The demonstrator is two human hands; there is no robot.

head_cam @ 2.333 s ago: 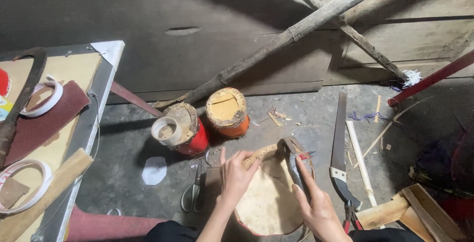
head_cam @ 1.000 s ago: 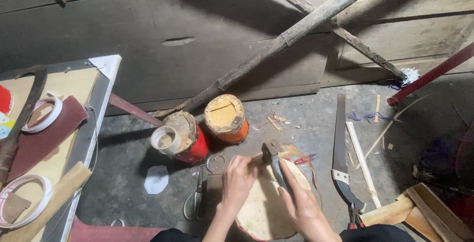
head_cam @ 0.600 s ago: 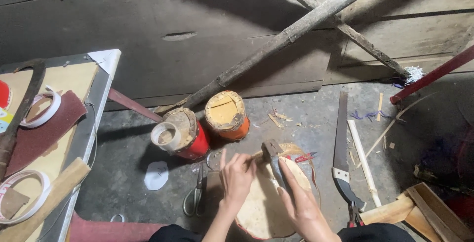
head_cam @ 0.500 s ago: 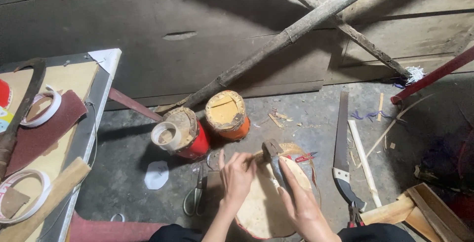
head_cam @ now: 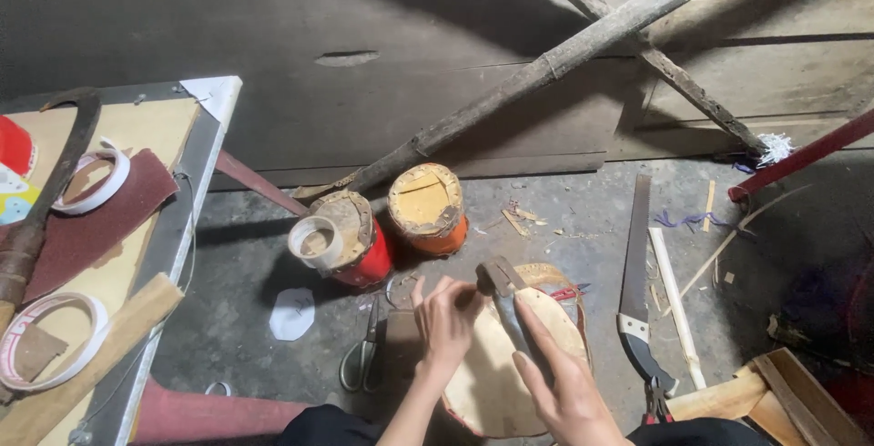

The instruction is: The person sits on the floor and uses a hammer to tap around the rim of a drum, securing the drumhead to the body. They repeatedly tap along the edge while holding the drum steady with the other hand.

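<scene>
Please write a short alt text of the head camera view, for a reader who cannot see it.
A person's left hand steadies a small round drum with a pale skin, while the right hand presses a dark flat tool on its top. Two red-orange drums, scissors and a saw lie on the concrete floor.

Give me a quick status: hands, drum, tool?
Left hand pressing the drum skin. Right hand gripping the knife, blade on the skin. Scissors beside.

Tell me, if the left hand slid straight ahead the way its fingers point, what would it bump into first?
Probably the orange drum. The left hand points up-floor from the pale drum skin, though depth is hard to judge.
</scene>
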